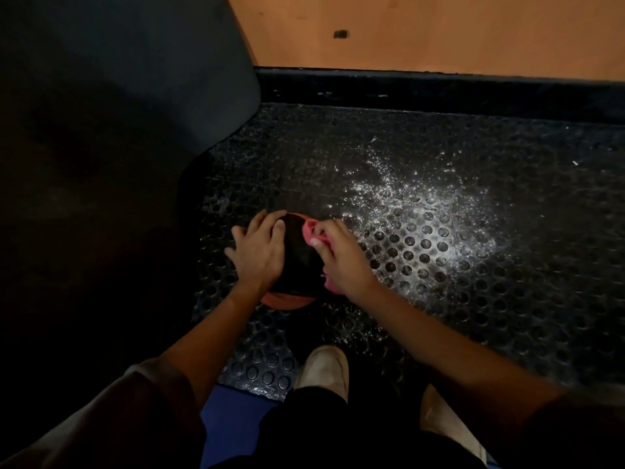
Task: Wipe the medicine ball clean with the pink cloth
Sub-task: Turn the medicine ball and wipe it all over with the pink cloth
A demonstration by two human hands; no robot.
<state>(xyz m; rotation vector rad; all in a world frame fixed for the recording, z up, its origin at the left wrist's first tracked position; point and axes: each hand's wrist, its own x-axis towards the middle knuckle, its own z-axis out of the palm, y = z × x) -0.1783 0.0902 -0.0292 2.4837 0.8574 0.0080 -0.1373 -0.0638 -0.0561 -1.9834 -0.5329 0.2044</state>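
Observation:
A dark medicine ball (299, 262) with an orange band at its near and far edges sits on a black perforated rubber mat (422, 252). My left hand (257, 252) lies spread over the ball's left side, fingers straight. My right hand (341, 255) holds the bunched pink cloth (313, 230) against the ball's right side, thumb and fingers curled round it. A bit of the cloth also shows below the right palm. Both hands hide much of the ball.
A large dark rounded object (118, 113) fills the left side. White dust (419, 204) is scattered over the mat to the right of the ball. A black raised edge (439, 88) borders the mat, with orange floor beyond. My shoes (323, 370) stand near the ball.

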